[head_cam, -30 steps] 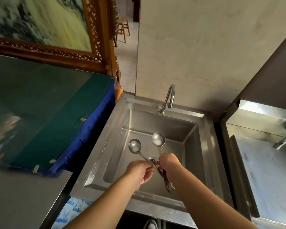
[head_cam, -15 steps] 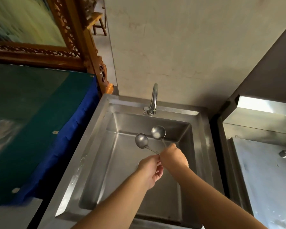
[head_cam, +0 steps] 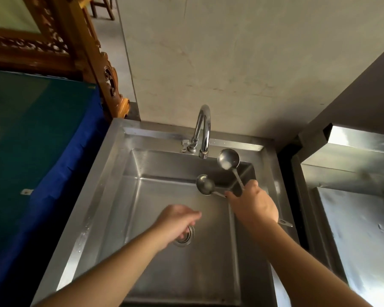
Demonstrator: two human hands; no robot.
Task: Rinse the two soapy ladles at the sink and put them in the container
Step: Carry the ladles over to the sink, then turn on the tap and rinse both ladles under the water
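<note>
My right hand (head_cam: 254, 203) grips the handles of two steel ladles over the right side of the steel sink (head_cam: 111, 173). The upper ladle (head_cam: 228, 159) has its bowl just right of the faucet spout, with white suds in it. The lower ladle (head_cam: 205, 184) points left, lower in the basin. A handle end (head_cam: 285, 223) sticks out behind my wrist. My left hand (head_cam: 177, 220) hovers over the drain (head_cam: 187, 237), fingers loosely apart, holding nothing. No water runs from the faucet (head_cam: 203, 129). No container shows.
A table under a green and blue cover (head_cam: 31, 151) stands left of the sink. A carved wooden frame (head_cam: 84, 54) leans behind it. A second steel unit (head_cam: 353, 196) stands to the right. A plain wall rises behind the faucet.
My left hand let go of the ladles and dropped toward the drain. My right hand carried both ladles right and up, toward the spout. The camera moved closer to the sink.
</note>
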